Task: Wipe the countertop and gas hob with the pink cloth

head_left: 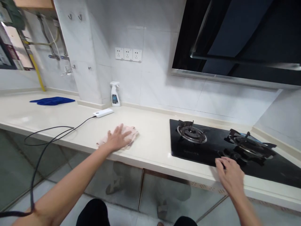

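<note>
My left hand (117, 139) lies flat with its fingers spread on a pale pink cloth (132, 131), pressing it against the cream countertop (150, 138). Part of the cloth is hidden under the palm. At the front edge of the black gas stove (188, 153), my right hand (230, 174) rests with its fingers loosely bent and nothing seen in them. The nearest burner to it is the right one (250, 144).
A white spray bottle (115, 95) stands by the wall. In front of it lies a white power bank (102, 113) with a black cable (51, 140) trailing off the counter. Farther left is a blue cloth (53, 100). A black range hood (235, 40) overhangs the stove.
</note>
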Motion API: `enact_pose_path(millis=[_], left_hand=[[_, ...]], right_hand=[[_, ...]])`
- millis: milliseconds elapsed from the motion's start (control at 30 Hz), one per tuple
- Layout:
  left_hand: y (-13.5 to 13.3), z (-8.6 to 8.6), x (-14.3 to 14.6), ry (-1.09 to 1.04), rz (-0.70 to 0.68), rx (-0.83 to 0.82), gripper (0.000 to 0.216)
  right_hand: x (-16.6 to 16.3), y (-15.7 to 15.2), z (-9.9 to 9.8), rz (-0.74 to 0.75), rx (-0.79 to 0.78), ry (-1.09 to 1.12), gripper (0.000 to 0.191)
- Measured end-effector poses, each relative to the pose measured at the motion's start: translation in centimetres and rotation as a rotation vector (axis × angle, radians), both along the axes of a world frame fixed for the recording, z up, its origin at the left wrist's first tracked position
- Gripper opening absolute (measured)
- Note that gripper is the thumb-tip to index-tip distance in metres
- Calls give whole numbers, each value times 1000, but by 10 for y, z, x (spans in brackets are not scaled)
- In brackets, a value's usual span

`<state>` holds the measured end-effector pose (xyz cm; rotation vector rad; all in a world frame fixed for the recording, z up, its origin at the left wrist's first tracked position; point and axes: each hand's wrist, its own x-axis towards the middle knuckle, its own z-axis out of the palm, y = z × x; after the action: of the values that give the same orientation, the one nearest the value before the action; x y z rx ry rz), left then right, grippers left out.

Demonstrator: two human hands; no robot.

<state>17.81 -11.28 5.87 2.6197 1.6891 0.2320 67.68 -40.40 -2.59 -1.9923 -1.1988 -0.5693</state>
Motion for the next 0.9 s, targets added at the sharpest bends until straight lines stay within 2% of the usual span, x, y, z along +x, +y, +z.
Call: enact_pose_path(millis=[100, 200, 300, 400, 533, 633, 733, 900], left_hand=[[14, 3, -61, 25, 248, 20, 92], [17, 6, -105, -5, 375, -2, 91], [10, 5, -122, -28, 415, 11, 82], [-6, -4, -115, -23, 394, 104, 71], [-35, -20, -83, -34, 353, 248, 58], [-62, -28, -39, -45, 226, 285, 55], [-93, -32, 24, -70, 12, 256, 55], [-152, -44, 122, -162, -435, 270, 60]], right_hand=[[31, -10, -10, -67, -130, 23, 58], [34, -13, -16, -77, -203, 11, 63], [23, -12, -16, -107, -220, -19, 68], [16, -10, -14, -124, -231, -41, 71], [16, -9, -15, -152, -228, -70, 74], [16, -9, -16, -156, -234, -77, 77], [17, -9, -15, -162, -253, -61, 80], [17, -10, -12, -161, -253, -24, 79]])
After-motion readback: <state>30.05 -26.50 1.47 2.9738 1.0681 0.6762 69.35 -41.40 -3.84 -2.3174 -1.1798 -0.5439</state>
